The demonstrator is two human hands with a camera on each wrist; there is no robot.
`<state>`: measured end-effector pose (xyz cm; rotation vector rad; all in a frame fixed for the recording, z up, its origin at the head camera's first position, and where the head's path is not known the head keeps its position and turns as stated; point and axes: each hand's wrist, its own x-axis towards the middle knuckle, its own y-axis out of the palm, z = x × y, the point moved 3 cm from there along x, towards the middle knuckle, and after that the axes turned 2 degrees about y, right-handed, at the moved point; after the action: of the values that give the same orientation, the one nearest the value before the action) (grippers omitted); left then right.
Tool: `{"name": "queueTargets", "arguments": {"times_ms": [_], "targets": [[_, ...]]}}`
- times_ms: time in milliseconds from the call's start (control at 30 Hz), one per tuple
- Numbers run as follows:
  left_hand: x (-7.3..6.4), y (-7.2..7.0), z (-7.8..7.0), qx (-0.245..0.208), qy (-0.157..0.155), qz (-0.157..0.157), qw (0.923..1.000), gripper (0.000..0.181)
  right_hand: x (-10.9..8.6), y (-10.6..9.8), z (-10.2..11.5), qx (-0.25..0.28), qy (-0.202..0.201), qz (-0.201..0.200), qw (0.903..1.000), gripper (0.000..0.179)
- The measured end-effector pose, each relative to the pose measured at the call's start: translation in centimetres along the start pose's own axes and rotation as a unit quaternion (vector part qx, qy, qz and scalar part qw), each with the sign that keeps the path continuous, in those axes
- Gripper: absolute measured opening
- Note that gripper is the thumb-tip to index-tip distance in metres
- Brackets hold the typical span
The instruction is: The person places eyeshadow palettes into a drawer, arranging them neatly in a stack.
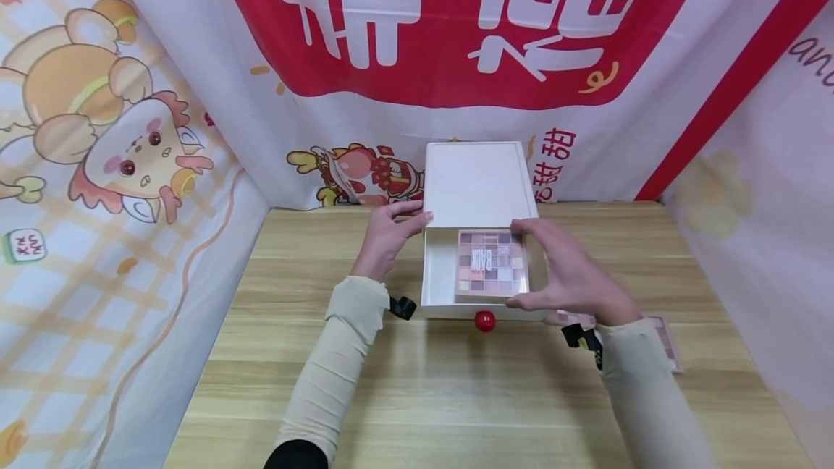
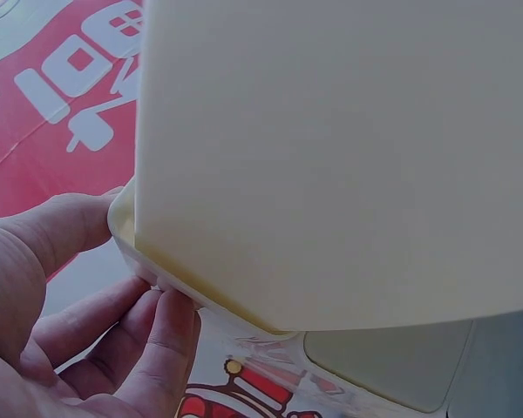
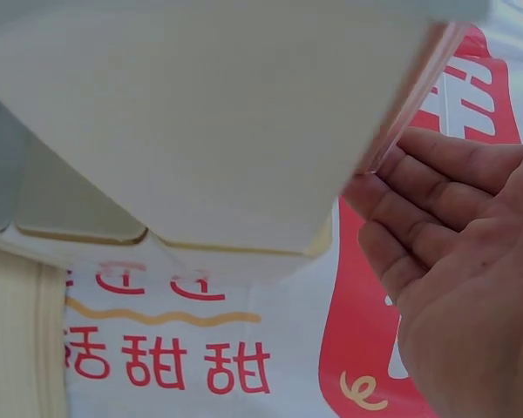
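A white drawer box (image 1: 478, 183) stands against the back cloth, its drawer (image 1: 440, 266) pulled out toward me; a round red knob (image 1: 485, 321) sits on the drawer front. Inside the drawer, toward its right side, is an eyeshadow palette (image 1: 491, 266) with a grid of pink and grey pans. My right hand (image 1: 573, 273) spans the palette between fingers at its far edge and thumb at its near right corner. In the right wrist view, fingertips touch the palette's pink edge (image 3: 410, 100). My left hand (image 1: 387, 234) pinches the box's left front edge (image 2: 126, 231) between thumb and fingers.
On the wooden table (image 1: 456, 396), another palette (image 1: 666, 342) lies to the right, partly hidden by my right sleeve. A pinkish item (image 1: 568, 318) shows beneath the right hand. Printed cloth (image 1: 365, 114) hangs behind the box and along both sides.
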<state>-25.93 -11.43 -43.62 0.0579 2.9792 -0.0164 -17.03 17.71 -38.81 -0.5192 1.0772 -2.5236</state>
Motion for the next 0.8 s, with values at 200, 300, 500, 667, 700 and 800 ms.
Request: {"name": "queueTargets", "arguments": {"times_ms": [200,300,500,667,700,800], "targets": [[0.0,-0.1,0.0,0.000,-0.001,0.001,1.0000,0.037,0.2,0.9,-0.1,-0.007,0.002,0.009,0.9999,0.119],[0.0,-0.1,0.0,-0.001,-0.005,0.002,1.0000,0.037,0.3,1.4,-0.1,-0.013,0.012,0.014,0.9997,0.116],[0.0,-0.2,0.0,-0.004,0.000,0.000,1.0000,0.038,0.4,2.1,-0.1,-0.025,0.036,0.012,0.9989,0.109],[0.1,-0.1,0.1,-0.007,-0.005,0.003,1.0000,0.039,0.6,2.6,0.1,-0.042,0.052,0.017,0.9976,0.109],[0.1,-0.1,0.1,-0.008,-0.008,0.004,0.9999,0.039,0.6,2.6,0.1,-0.045,0.054,0.019,0.9973,0.109],[0.1,-0.2,0.2,-0.009,-0.012,0.005,0.9999,0.039,0.7,2.8,0.3,-0.054,0.058,0.022,0.9966,0.111]]}}
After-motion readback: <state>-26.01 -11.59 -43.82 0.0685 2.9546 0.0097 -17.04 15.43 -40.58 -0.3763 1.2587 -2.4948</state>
